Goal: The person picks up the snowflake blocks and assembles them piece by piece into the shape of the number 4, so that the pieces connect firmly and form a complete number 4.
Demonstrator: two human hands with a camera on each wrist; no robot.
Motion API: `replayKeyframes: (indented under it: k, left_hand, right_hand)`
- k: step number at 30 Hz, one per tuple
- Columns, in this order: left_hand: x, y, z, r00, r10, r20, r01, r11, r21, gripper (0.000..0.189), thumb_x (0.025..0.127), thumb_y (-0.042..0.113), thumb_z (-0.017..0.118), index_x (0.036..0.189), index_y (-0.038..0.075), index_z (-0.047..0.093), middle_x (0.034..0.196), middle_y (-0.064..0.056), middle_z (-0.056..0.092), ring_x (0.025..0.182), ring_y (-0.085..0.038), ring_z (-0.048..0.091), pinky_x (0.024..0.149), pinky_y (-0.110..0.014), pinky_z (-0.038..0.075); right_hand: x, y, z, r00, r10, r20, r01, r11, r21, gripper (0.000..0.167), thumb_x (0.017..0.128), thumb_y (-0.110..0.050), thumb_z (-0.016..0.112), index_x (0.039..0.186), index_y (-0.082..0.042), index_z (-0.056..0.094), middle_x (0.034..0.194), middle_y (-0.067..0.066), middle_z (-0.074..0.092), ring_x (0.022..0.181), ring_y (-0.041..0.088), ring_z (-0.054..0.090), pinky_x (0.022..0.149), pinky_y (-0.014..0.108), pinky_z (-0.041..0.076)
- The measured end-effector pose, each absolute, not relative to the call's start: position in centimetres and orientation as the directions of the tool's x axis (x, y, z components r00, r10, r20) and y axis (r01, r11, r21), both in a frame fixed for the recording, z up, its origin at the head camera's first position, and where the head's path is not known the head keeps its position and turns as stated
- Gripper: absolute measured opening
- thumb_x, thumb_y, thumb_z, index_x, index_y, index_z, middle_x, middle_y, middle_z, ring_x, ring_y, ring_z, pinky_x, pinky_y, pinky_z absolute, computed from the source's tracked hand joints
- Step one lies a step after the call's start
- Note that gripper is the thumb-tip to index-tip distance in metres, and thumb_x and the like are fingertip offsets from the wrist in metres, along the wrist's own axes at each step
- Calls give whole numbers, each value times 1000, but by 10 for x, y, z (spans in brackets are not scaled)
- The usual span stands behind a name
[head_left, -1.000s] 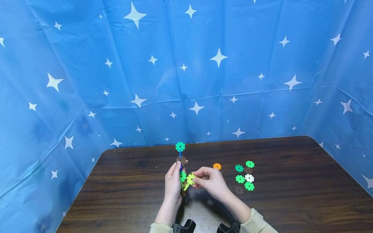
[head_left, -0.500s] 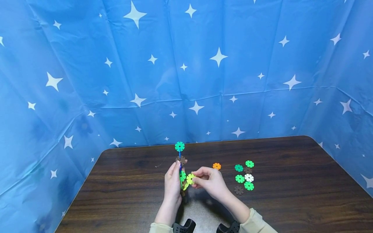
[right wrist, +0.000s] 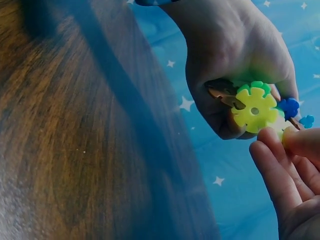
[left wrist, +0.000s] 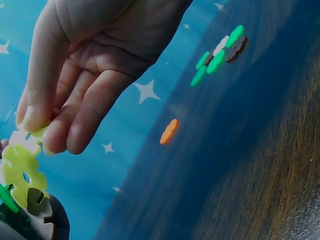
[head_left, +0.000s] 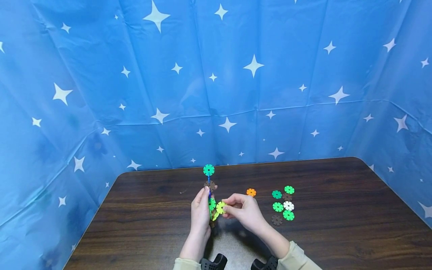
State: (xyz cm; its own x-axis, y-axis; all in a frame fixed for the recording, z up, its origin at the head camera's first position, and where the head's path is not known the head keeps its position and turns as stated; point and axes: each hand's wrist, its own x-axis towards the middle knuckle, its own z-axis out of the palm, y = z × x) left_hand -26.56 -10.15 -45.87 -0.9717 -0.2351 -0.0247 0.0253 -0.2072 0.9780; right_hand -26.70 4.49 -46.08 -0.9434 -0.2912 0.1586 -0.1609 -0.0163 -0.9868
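Note:
My left hand [head_left: 200, 212] grips a chain of notched plastic discs joined edge to edge. A teal disc [head_left: 209, 170] tops it, above a blue one seen edge-on and a brown disc [head_left: 210, 185]; a green disc [head_left: 212, 204] is lower down. In the right wrist view a yellow disc [right wrist: 255, 109] faces the camera at the chain's near end. My right hand [head_left: 245, 210] pinches another yellow disc [head_left: 221, 207] between thumb and fingers, its edge right at the first yellow one. Part of the chain is hidden inside my left palm.
An orange disc [head_left: 251, 192] lies on the dark wooden table [head_left: 152, 225] beyond my right hand. Farther right lies a group of green, brown and white discs, among them a white disc [head_left: 288, 206]. A blue star-patterned curtain [head_left: 216, 93] hangs behind the table.

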Motion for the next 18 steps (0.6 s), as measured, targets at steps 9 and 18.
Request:
replayKeyframes:
  k: [9, 18]
  left_hand:
    - [-265, -104, -459, -972, -234, -24, 25, -202, 979, 37, 103, 33, 47, 113, 5, 69, 70, 2, 46, 54, -9, 36, 46, -19, 29]
    - [-267, -104, -454, -978, -208, -25, 23, -224, 974, 39, 103, 33, 47, 115, 3, 68, 74, 3, 47, 66, -10, 42, 57, -22, 35]
  right_hand:
    - [-267, 42, -462, -934, -324, 152, -150, -34, -988, 12, 86, 8, 66, 98, 12, 66, 97, 22, 69, 68, 17, 68, 66, 34, 58]
    - [-269, 47, -457, -929, -345, 135, -132, -32, -991, 22, 88, 2, 66, 107, 12, 63, 92, 19, 68, 68, 18, 67, 67, 44, 57]
